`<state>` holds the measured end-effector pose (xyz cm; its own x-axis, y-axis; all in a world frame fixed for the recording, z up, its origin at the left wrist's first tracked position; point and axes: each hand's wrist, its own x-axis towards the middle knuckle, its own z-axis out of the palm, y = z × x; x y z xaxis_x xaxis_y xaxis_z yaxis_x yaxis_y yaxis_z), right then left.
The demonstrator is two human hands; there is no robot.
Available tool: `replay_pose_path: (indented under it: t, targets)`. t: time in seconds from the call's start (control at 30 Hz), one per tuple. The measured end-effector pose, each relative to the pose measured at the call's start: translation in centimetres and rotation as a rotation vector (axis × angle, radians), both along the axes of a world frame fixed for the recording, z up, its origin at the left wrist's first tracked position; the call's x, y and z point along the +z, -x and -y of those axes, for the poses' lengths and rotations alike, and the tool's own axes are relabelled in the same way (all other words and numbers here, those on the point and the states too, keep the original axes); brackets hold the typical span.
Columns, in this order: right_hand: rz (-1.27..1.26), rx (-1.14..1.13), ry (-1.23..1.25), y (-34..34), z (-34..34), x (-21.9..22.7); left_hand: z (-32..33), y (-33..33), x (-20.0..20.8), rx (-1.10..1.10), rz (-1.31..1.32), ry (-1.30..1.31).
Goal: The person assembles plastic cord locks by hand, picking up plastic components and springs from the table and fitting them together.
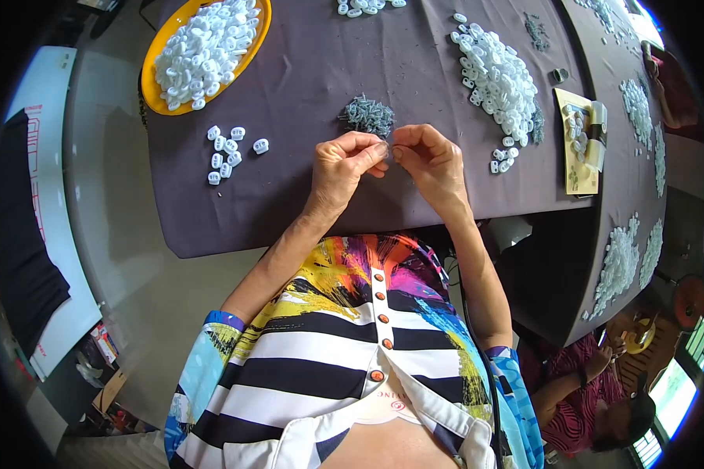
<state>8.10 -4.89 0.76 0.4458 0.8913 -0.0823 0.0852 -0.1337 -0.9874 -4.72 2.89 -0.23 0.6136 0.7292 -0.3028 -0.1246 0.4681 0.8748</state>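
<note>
My left hand [341, 168] is closed in a pinch, thumb against the fingertips, on something too small to make out. Close beside it, my right hand [436, 166] pinches too, and what its fingertips hold is hidden. Just beyond both hands lies a heap of small grey screw-like pins [367, 116]. Left of my left hand sits a loose group of small white oval plastic pieces [231, 146]. A large pile of similar white pieces [496, 78] spreads out beyond my right hand, with a few loose ones [502, 162] nearer me.
A yellow oval tray [150, 86] heaped with white pieces stands at the far left of the dark cloth-covered table [274, 211]. A beige board [580, 178] lies at right. Another person [571, 391] works at the adjoining table, which bears more white piles [618, 266].
</note>
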Motion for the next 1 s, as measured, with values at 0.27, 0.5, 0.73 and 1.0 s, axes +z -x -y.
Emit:
replay_pose_path:
  t: [0.27,0.5,0.73,1.0]
  targets:
    - [-0.126,0.057,0.080,0.1,-0.2,0.9,0.2,0.0,0.1,0.007,-0.009,-0.133]
    - [-0.151,-0.061,0.140,-0.1,-0.4,1.3,0.2,0.2,0.1,-0.003,-0.034,-0.104]
    - [0.707,-0.025,-0.027,-0.9,-0.3,0.0,0.0,0.4,-0.4,-0.009,0.003,0.096]
    - [0.038,0.016,0.022,0.8,0.1,0.0,-0.1,0.5,-0.2,-0.029,0.016,0.165]
